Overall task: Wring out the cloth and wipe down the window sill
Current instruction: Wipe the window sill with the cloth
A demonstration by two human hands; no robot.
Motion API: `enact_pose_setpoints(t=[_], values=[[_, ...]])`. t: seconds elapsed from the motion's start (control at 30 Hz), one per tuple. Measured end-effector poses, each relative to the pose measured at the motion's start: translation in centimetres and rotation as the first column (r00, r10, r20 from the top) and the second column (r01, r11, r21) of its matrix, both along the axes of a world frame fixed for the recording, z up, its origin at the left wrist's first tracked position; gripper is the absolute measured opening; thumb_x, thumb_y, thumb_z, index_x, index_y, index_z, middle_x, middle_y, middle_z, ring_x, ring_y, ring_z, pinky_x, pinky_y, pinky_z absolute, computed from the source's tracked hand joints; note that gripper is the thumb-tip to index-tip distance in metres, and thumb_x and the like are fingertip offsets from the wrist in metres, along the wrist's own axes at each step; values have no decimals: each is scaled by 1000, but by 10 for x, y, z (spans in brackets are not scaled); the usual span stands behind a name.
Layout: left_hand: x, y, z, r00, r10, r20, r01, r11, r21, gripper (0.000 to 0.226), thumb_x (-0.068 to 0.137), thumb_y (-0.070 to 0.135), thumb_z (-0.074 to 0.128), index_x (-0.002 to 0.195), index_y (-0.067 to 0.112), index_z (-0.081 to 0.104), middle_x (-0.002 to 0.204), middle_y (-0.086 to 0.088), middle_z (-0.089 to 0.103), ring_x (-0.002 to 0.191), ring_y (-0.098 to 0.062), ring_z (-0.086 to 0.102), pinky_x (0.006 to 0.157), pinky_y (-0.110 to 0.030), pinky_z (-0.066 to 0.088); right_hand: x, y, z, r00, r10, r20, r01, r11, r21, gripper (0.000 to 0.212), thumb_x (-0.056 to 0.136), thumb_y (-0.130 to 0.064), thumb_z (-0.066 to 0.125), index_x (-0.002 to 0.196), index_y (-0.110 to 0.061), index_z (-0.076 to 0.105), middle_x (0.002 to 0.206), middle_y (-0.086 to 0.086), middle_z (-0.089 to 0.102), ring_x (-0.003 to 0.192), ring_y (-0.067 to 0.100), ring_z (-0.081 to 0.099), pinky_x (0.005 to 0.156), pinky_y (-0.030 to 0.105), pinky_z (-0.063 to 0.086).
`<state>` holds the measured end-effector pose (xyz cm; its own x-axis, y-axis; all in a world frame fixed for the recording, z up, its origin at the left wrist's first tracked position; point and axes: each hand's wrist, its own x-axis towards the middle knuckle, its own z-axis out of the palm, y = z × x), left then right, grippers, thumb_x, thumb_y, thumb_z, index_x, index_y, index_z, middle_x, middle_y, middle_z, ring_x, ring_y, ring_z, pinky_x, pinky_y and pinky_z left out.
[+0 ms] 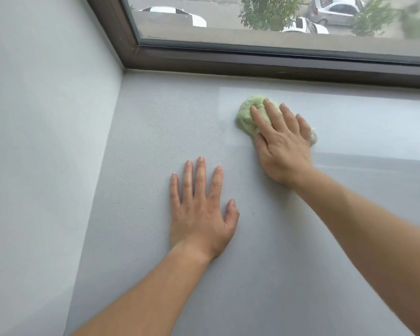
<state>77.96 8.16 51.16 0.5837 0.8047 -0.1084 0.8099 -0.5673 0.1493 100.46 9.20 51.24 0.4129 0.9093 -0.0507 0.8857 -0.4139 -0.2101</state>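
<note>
We see the right hand (283, 144) pressed palm-down on a bunched pale green cloth (249, 115), fingers spread over the top of it rather than curled round it, so the cloth is pinned flat against the sill, not gripped. The cloth lies on the grey speckled stone window sill (155, 132), in its far half, near the dark brown window frame (228, 61) but not touching it; a small pale edge of the cloth shows past the little finger.

The left hand (200, 212) lies flat on the bare sill, fingers apart and straight, holding nothing. It sits nearer to us and to the left of the cloth, well apart from it.

A plain pale wall (41, 141) meets the sill on the left. Through the glass pane (228, 20) we make out parked cars (335, 9) and green tree foliage (269, 10) below. No container shows anywhere in our view.
</note>
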Motion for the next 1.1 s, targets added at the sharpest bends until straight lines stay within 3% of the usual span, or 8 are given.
enact_pose_setpoints(t=[0.1, 0.27, 0.33, 0.5, 0.7, 0.77, 0.97, 1.1], values=[[0, 0, 0, 1000, 0, 6, 0, 1000, -2, 72, 91, 52, 30, 155, 20, 26, 166, -13, 13, 153, -32, 4, 121, -58, 8, 42, -6, 4, 997, 73, -13, -73, 996, -42, 53, 100, -48, 25, 153, -47, 15, 165, -11, 12, 151, 23, 9, 120, 44, 2], [0, 0, -1, 1000, 8, 12, -8, 1000, 1, 72, 91, 52, 29, 155, 20, 26, 166, -13, 13, 153, -31, 4, 121, -58, 9, 45, 3, 4, 938, -342, -49, 341, 940, -22, 56, 99, -42, 26, 154, -41, 15, 166, -6, 8, 151, 28, 6, 120, 49, 1], [0, 0, -1, 1000, 5, 14, -5, 1000, 0, 72, 90, 52, 30, 155, 20, 27, 166, -13, 13, 153, -31, 4, 121, -58, 9, 8, -17, 3, 960, -278, -32, 277, 961, -18, 57, 99, -42, 30, 154, -40, 14, 166, -4, 8, 151, 29, 6, 120, 51, 3], [0, 0, -1, 1000, 4, 18, -5, 1000, 9, 72, 90, 52, 29, 154, 19, 29, 165, -13, 14, 153, -32, 5, 121, -57, 9, -23, -80, 6, 991, 123, -48, -126, 990, -65, 56, 99, -48, 23, 154, -46, 12, 165, -14, 8, 153, 20, 3, 121, 43, 0], [0, 0, -4, 1000, 14, 24, -14, 1000, 16, 72, 91, 53, 28, 155, 21, 26, 166, -11, 12, 153, -30, 2, 122, -56, 6, 29, -58, 5, 949, -311, -59, 306, 949, -69, 57, 99, -44, 23, 154, -44, 10, 166, -11, 2, 152, 22, 0, 121, 46, -3], [0, -1, -4, 1000, 14, 24, -14, 1000, 17, 72, 91, 53, 27, 155, 21, 25, 166, -11, 11, 153, -29, 1, 122, -55, 4, 0, -68, 4, 962, -272, -36, 270, 961, -51, 58, 98, -43, 25, 155, -42, 11, 167, -9, 3, 152, 24, 1, 121, 48, -1], [0, 0, -3, 999, 29, 14, -29, 999, 12, 74, 89, 55, 23, 156, 24, 21, 167, -7, 5, 153, -25, -5, 122, -52, -1, -37, -141, 6, 979, 199, -34, -201, 977, -74, 57, 98, -48, 25, 154, -44, 16, 165, -12, 12, 152, 21, 8, 121, 44, 5], [-1, 0, -4, 1000, 28, 10, -28, 1000, 12, 74, 89, 57, 20, 156, 25, 19, 167, -6, 4, 153, -23, -5, 122, -51, -2, 11, -132, 10, 995, -90, -36, 86, 992, -91, 57, 99, -45, 28, 154, -45, 12, 166, -12, 5, 152, 20, 3, 122, 42, 0]])
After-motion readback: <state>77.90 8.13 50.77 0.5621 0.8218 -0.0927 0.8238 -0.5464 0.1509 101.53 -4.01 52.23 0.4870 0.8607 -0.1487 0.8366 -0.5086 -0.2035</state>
